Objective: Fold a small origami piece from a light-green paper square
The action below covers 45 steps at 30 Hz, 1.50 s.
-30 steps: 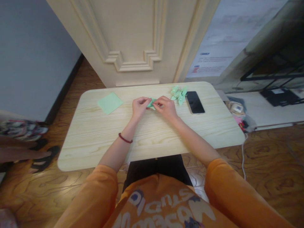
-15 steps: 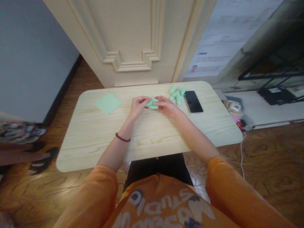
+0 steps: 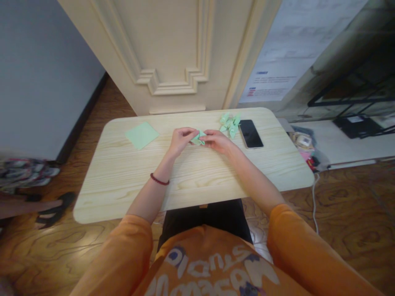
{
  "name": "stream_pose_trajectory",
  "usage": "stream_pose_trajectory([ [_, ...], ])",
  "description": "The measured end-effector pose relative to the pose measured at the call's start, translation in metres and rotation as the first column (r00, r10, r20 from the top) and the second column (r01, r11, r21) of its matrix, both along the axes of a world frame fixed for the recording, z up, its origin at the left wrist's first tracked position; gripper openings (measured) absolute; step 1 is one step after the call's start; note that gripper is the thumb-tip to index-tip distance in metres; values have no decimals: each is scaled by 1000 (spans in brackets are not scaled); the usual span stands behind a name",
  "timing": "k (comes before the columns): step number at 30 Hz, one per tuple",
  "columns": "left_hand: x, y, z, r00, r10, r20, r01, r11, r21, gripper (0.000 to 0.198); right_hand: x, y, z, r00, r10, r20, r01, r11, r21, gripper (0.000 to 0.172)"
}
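A partly folded piece of green paper (image 3: 197, 138) is pinched between my two hands, just above the table. My left hand (image 3: 182, 139) grips its left side, thumb on top. From the right, my right hand (image 3: 217, 140) holds the other side with thumb and fingers closed on it. Parts of the paper are hidden behind my fingers. To the left lies a flat square stack or sheet of green paper (image 3: 142, 135). Several folded green paper pieces (image 3: 230, 124) sit in a cluster beyond my right hand.
A black-screened phone (image 3: 251, 133) lies right of the folded pieces on the pale wooden table (image 3: 197, 176). A cream panelled door or wall (image 3: 173, 49) rises behind the table. Another person's sandalled foot (image 3: 54, 211) is on the floor at left.
The green paper between my hands has turned and looks more pointed. My fingers have shifted on it, with the thumbs closer together.
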State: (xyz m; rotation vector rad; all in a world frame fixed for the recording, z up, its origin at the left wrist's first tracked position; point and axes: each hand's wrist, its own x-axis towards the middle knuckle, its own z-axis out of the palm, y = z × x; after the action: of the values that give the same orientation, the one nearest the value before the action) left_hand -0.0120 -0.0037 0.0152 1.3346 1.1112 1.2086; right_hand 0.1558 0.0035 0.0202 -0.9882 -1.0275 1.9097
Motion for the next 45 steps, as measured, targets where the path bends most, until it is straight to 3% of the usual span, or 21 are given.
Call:
stream_pose_trajectory([
  [13, 0, -2, 0, 996, -63, 68, 69, 995, -77, 47, 2, 3, -2, 998, -61, 29, 60, 998, 26, 30],
  [20, 3, -4, 1, 987, -22, 161, 46, 988, -147, 48, 3, 4, -3, 999, -45, 8, 45, 999, 12, 28],
  [25, 2, -5, 3, 990, -17, 143, 42, 984, -171, 49, 3, 5, -4, 999, -30, 16, 30, 999, -24, 27],
  [36, 1, -5, 2, 997, -14, 70, 23, 991, -134, 46, 3, 3, -4, 1000, 3, 28, -2, 998, -58, 30],
  [45, 2, -3, 3, 991, 57, 120, -42, 992, -122, 48, 8, 4, 3, 1000, -19, 2, 19, 999, -50, 24],
])
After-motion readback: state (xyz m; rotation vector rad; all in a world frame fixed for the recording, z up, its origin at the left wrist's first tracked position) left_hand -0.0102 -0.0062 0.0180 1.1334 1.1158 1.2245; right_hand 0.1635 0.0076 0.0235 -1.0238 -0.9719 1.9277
